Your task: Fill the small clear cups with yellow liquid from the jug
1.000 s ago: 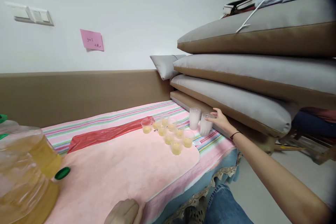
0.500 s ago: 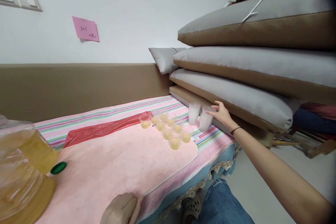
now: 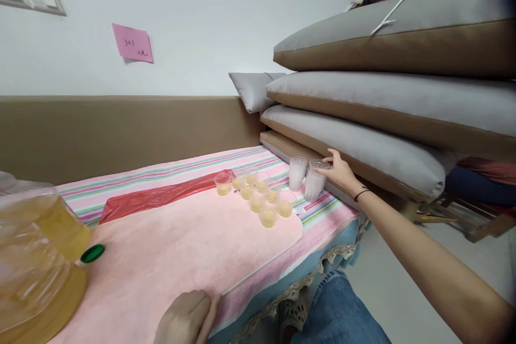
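My right hand (image 3: 341,173) reaches to the far right of the bed or bench. Its fingers are at the rim of a stack of clear plastic cups (image 3: 314,185), thumb and fingers bent around it, one finger raised. A second stack of plastic cups (image 3: 297,173) stands just left of it. My left hand (image 3: 186,316) is curled into a fist on the near edge of the pink mat (image 3: 181,258); its palm side is hidden. Several small clear cups with yellow liquid (image 3: 268,216) stand grouped on the mat's far right end.
Large clear containers of yellow liquid (image 3: 40,290) stand at the left, beside a green cap (image 3: 92,253). A red plastic bag (image 3: 161,197) lies along the mat's back edge. Thick grey-brown cushions (image 3: 363,134) are piled on the right, behind the cup stacks.
My right hand has shifted slightly up and left at the stack's rim. My left hand keeps its place, and the view has moved only a little.
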A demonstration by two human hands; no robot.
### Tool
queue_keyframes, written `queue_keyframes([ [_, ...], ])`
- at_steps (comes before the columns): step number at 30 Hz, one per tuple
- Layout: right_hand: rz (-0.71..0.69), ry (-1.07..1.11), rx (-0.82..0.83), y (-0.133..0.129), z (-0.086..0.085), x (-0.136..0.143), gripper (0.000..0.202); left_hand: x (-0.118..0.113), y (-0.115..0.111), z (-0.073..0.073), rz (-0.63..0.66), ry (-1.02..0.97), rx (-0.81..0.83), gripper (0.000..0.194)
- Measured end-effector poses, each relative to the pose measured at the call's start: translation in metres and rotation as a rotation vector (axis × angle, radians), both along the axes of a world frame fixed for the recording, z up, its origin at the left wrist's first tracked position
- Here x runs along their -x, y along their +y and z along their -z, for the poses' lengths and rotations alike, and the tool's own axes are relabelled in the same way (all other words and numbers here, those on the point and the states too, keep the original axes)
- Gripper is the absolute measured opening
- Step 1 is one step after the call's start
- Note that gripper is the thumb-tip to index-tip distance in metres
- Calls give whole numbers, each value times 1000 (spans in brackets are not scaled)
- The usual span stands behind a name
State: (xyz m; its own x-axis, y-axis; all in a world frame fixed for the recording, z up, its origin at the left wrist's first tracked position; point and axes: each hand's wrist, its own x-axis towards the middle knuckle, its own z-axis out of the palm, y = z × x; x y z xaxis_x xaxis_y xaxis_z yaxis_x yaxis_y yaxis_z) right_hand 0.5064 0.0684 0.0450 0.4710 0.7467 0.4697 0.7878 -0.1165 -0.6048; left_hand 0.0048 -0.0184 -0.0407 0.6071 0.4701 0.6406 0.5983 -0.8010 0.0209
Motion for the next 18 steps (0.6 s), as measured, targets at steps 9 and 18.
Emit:
queue_keyframes([
  [9,-65,13,-105,-8,-37,17,101,3,0,-1,8,36,-45,34],
  [18,-437,74,-152,-17,-52,135,90,12,3,-3,-20,-104,168,27],
])
